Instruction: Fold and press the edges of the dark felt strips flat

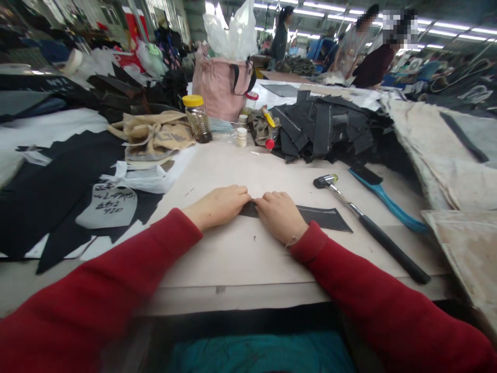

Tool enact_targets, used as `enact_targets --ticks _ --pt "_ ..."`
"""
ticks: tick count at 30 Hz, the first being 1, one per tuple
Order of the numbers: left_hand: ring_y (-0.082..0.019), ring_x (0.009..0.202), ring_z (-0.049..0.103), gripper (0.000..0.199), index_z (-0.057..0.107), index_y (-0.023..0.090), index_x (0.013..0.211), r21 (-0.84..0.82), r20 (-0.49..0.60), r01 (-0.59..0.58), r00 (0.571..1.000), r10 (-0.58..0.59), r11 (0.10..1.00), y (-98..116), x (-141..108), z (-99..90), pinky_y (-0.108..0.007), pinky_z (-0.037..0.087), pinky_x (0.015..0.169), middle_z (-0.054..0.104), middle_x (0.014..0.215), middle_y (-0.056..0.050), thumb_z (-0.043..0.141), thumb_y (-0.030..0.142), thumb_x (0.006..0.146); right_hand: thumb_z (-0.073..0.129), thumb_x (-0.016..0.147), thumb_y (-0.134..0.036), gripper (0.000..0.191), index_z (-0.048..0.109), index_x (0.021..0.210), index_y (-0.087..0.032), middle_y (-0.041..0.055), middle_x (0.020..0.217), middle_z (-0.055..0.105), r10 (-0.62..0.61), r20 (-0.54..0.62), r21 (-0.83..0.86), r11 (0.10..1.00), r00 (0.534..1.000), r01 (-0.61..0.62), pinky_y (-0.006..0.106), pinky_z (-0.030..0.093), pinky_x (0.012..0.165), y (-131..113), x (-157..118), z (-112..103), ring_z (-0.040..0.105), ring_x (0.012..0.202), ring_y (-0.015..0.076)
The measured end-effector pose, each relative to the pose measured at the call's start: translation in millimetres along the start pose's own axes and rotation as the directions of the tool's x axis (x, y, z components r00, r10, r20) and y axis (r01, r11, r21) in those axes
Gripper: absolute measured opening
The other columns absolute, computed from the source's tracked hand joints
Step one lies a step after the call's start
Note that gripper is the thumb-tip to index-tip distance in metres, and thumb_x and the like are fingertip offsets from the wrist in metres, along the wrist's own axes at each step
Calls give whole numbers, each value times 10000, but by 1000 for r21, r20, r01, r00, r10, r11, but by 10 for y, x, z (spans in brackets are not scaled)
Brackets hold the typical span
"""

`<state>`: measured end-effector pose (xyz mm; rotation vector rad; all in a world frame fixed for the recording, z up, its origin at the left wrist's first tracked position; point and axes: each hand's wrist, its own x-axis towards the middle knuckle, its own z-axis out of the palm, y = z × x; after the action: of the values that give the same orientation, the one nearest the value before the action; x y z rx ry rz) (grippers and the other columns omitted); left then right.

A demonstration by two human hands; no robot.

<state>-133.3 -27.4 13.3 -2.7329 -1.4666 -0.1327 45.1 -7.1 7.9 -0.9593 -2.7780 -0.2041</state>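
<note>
Sleeves of red cloth run up from the near edge of the pale work board (233, 259), which lies flat on the table with bare surface open in front of both wrists. The left hand (217, 206) rests knuckles-up, fingers curled down onto the left end of a dark fabric strip (326, 217); the right hand (280, 215) presses the same strip just beside it, fingertips nearly meeting the left's. Both hands pinch or press the strip rather than lifting it; it lies flat, its free pointed end reaching right, well short of the hammer (368, 223). That hammer lies slantwise, head toward the board's middle, black handle running toward the right near corner. Just beyond it a blue-handled brush (388, 204) lies at nearly the same slant. To the left, off the board's edge, black cloth carries a white template with handwriting (111, 204). Farther back stand a yellow-lidded jar (197, 118), a small white pot (241, 137) and a heap of black cut pieces (326, 127), leaving a clear band of board between them and the hands. Behind these sits a pink bag (219, 83), and other people stand in the distance.
</note>
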Motion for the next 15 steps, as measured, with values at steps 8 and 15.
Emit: enact_targets --ticks 8,15 --pt "-163 929 526 275 601 161 1008 -356 -153 66 980 -128 932 -19 -65 90 -292 410 864 580 956 -66 384 248 862 377 850 -228 331 530 1126 -128 128 1093 593 227 -117 102 971 967 -216 378 370 890 700 -693 -209 514 1019 228" --pt "-138 858 569 337 535 150 1109 -648 -57 144 970 -237 748 -126 -120 68 -278 451 795 610 1032 -63 442 249 801 368 834 -376 443 499 1163 -109 192 1082 573 533 91 -171 841 841 -514 403 395 913 1420 -1733 -205 538 1014 294"
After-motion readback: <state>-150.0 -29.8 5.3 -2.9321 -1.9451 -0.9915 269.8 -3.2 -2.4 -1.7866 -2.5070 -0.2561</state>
